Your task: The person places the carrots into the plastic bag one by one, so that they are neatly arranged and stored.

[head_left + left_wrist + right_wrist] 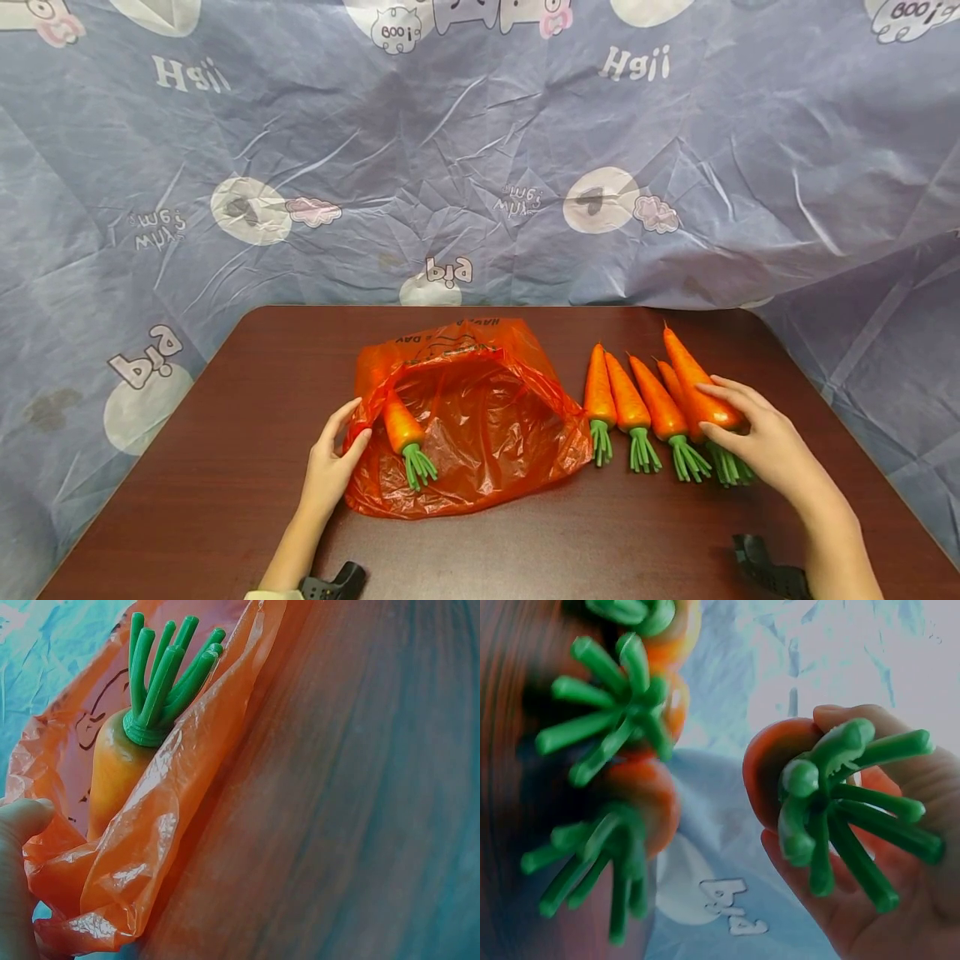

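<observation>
Behind a dark wood-grained table [420, 558], crumpled blue-grey printed backdrop [450, 150]; on the tabletop, red plastic bag [480, 450] with mouth gaping toward the near edge, bagged carrot [402, 425] at its left, leafy end outward. At the bag's left side, left hand [327, 467] pinching the film between thumb and fingers; at the right, right hand [768, 437] with thumb and fingers curled round the broad end of the held carrot [692, 379], beside a row of carrots [630, 400]. For good control, probably best to grip below the green stalks [870, 823], clear the neighbours and hold the mouth wide.
</observation>
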A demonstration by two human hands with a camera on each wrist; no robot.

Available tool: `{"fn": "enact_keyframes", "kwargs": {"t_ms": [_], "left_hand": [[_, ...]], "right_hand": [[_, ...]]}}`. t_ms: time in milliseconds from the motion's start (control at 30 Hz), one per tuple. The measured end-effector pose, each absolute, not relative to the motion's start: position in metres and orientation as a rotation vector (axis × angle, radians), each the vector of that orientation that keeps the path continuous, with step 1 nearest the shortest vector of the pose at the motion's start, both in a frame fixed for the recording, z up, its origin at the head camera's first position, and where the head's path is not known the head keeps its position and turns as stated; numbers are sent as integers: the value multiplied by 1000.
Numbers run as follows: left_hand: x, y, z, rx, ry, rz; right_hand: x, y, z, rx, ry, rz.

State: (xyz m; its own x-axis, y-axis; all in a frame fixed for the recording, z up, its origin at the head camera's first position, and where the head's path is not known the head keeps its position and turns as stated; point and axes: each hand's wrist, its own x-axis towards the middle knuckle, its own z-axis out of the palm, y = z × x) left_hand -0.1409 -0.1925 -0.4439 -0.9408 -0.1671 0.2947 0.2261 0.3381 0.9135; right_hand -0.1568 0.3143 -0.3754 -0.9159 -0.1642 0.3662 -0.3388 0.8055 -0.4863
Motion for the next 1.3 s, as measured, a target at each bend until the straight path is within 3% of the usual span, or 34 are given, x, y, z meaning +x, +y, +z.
{"fn": "enact_keyframes", "kwargs": {"t_ms": [767,1300], "left_hand": [[-142,-192,-445,-87,-2228,-1647],[-142,-191,-444,-76,-2238,-1649]], "right_hand": [[-132,245,-346,597,-2638,735],[-114,207,-345,750,-2677,617]]}}
